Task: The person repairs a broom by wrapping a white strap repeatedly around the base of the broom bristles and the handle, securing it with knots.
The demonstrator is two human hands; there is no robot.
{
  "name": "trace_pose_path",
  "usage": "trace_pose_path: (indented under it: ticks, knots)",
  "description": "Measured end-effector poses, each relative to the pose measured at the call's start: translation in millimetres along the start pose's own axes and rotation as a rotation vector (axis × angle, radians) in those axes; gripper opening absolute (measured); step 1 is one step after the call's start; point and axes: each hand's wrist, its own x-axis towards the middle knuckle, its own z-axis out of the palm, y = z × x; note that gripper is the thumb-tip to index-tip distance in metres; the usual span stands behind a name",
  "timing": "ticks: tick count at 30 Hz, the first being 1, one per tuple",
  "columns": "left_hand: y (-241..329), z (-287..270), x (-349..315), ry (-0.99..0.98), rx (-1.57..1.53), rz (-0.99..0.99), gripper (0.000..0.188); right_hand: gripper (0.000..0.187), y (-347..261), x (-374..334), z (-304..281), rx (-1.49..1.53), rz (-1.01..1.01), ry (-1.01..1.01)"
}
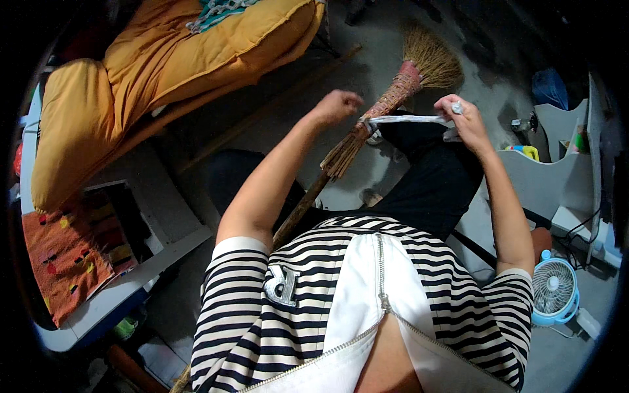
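Observation:
A straw broom [401, 85] slants between my knees, its bristles pointing away and its wooden handle running back to my lap. Reddish binding wraps its neck, and cut stalk ends fan out below. A white strip [409, 119] goes round the stalks and stretches to the right. My right hand [466, 123] is closed on that strip, with a white bit showing between the fingers and a loose part hanging under the hand. Left of the broom's neck, my left hand [337, 107] has its fingers curled in; whatever they hold, if anything, is hidden.
Orange-yellow cushions [177, 72] fill the upper left. Below them, a patterned orange cloth [69, 252] lies on a pale frame. A long pole [268, 108] rests on the floor beyond my left arm. On the right stand a grey-white shelf unit [557, 173] and a small blue fan [554, 288].

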Motion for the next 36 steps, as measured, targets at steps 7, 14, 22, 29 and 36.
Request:
trace_pose_path:
  ticks: [7,14,22,29,36]
  knots:
    - [-19.5,58.6,5.7,0.140,0.083,0.114,0.030,0.026,-1.5,6.3,-8.5,-0.135,0.175,0.189]
    - [-23.2,48.2,18.5,-0.073,-0.200,-0.258,0.019,0.025,0.3,13.5,4.4,-0.502,0.054,0.164]
    - [-25.1,55.9,13.5,0.184,0.007,0.223,0.020,0.046,29.7,37.7,105.6,-0.532,-0.088,-0.258]
    - [-22.9,56.0,15.6,0.264,0.083,0.266,0.018,0.023,81.7,61.6,148.2,-0.332,-0.012,-0.069]
    - [-27.0,41.7,14.6,0.240,0.178,0.232,0.017,0.020,89.1,49.6,148.5,-0.006,0.238,-0.095]
